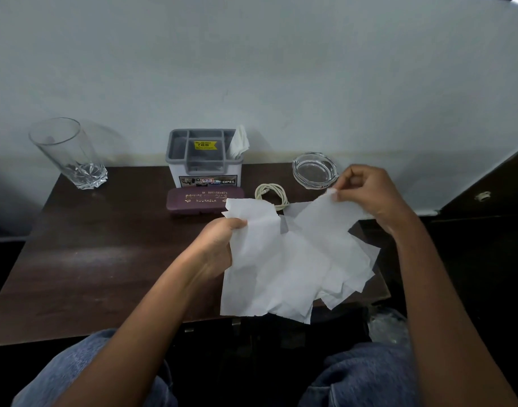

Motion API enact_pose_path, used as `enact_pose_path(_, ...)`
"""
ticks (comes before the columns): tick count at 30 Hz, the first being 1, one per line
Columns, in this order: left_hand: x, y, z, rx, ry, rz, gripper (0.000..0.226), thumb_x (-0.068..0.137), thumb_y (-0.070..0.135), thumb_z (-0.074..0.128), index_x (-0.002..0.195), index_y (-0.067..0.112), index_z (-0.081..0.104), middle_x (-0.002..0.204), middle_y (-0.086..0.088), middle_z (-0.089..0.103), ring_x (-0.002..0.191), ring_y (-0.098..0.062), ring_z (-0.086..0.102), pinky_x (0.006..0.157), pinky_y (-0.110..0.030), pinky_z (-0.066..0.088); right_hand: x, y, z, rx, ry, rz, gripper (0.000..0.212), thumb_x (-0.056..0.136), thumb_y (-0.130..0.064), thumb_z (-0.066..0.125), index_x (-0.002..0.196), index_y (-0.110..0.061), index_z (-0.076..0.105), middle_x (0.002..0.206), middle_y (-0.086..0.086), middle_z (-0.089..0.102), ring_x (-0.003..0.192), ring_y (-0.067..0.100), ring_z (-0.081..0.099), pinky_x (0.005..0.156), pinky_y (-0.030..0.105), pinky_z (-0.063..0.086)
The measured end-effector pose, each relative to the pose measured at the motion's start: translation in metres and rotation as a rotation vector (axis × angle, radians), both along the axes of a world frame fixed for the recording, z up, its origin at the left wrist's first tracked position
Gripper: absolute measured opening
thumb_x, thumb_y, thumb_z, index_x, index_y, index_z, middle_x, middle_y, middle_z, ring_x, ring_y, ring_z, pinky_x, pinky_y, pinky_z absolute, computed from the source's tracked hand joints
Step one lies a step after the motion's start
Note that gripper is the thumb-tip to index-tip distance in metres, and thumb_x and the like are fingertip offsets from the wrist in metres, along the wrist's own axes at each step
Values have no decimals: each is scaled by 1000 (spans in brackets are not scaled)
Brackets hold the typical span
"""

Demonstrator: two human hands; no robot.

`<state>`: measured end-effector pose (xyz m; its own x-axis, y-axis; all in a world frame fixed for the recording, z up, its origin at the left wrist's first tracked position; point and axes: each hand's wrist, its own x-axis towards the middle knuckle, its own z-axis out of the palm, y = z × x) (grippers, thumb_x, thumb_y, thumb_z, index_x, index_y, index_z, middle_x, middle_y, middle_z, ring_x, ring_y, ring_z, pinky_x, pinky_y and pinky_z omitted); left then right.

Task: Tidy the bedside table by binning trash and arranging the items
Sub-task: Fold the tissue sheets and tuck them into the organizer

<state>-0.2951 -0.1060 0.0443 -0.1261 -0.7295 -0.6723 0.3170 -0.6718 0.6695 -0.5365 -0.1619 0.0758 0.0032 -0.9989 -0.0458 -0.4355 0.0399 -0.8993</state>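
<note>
Head view: I see left hand (219, 245) fisted on the torn white tissue (287, 259), right hand (366, 192) pinching its top corner. Both grips hold it spread over the worktop (90, 259) at 5 o'clock. Glass (69, 154) at 10, grey organiser (204, 157) at 12, maroon case (199, 201) just before it, coiled cable (271, 195) beside that, ashtray (315, 173) at 1.

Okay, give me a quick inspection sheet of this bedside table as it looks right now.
Surface: dark wooden table.
Job's things: drinking glass back left; grey organiser, tissue in its right compartment; maroon case before it; glass ashtray back right.
Clutter: torn white paper, held above the table.
Hands: left hand grips the paper's left edge; right hand pinches its top right.
Cables: coiled white cable between case and ashtray.
Surroundings: pale wall behind.
</note>
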Motion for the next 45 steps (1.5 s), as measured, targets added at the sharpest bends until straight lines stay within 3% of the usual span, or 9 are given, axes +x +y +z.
enact_pose_path(6, 1, 0, 1, -49, -26, -51, 32, 94, 8, 44, 124, 2, 55, 116, -16, 64, 93, -26, 63, 77, -38, 51, 27, 9, 43, 18, 39, 296, 30, 73, 18, 58, 77, -11, 57, 74, 12, 59, 66, 18, 55, 63, 19, 46)
enact_pose_path(14, -1, 3, 8, -54, 140, -183, 23, 95, 13, 42, 105, 7, 63, 79, -6, 73, 65, -18, 70, 58, -31, 57, 57, 25, 62, 213, -129, 623, 34, 66, 14, 65, 87, -10, 56, 71, 3, 61, 60, 9, 57, 60, 17, 50)
enact_pose_path(19, -3, 4, 14, -76, 225, -248, 36, 96, 35, 40, 109, 13, 65, 86, -5, 72, 73, -18, 68, 68, -31, 55, 81, 19, 39, 125, -71, 476, 32, 73, 17, 63, 91, -10, 58, 76, 12, 62, 69, 18, 58, 67, 24, 49)
enact_pose_path(27, -1, 2, 13, -68, 343, -179, 63, 90, 61, 34, 107, 10, 68, 96, -9, 73, 82, -21, 70, 82, -36, 50, 95, 15, 18, 58, -21, 314, 38, 73, 14, 60, 103, -9, 59, 70, 6, 62, 70, 23, 56, 70, 33, 46)
enact_pose_path(34, 0, 5, 12, -122, 234, -259, 26, 90, 13, 51, 113, 9, 63, 96, -8, 68, 80, -19, 67, 77, -35, 54, 98, 15, 15, 61, 7, 366, 38, 73, 14, 59, 104, -8, 61, 73, 6, 62, 70, 19, 55, 65, 26, 45)
enact_pose_path(38, 4, 2, 9, -53, 191, -143, 24, 90, 3, 48, 109, 6, 62, 93, -9, 70, 77, -20, 68, 72, -33, 55, 79, 9, 17, 52, -61, 272, 28, 79, 6, 64, 102, -9, 62, 89, 8, 68, 78, 16, 63, 72, 16, 50)
enact_pose_path(40, 8, 0, 7, -26, 145, -33, 25, 92, 3, 46, 114, 5, 58, 97, -12, 68, 82, -23, 66, 72, -36, 53, 62, 4, 11, 23, -57, 149, 24, 78, 6, 64, 97, -8, 63, 90, 10, 67, 81, 19, 63, 77, 21, 51)
enact_pose_path(43, 14, -4, 2, 12, 16, 135, 28, 93, 5, 46, 120, 6, 54, 105, -13, 65, 86, -26, 63, 68, -40, 51, 39, -2, -9, 59, 228, 68, 18, 78, 6, 63, 89, -7, 67, 83, 9, 66, 77, 20, 62, 66, 22, 50)
enact_pose_path(45, 18, -7, -2, 30, -48, 217, 32, 93, 7, 48, 125, 9, 53, 112, -11, 63, 90, -28, 62, 69, -41, 50, 32, -1, -22, 183, 436, 163, 15, 77, 4, 63, 80, -9, 68, 74, 5, 64, 66, 15, 58, 58, 21, 45)
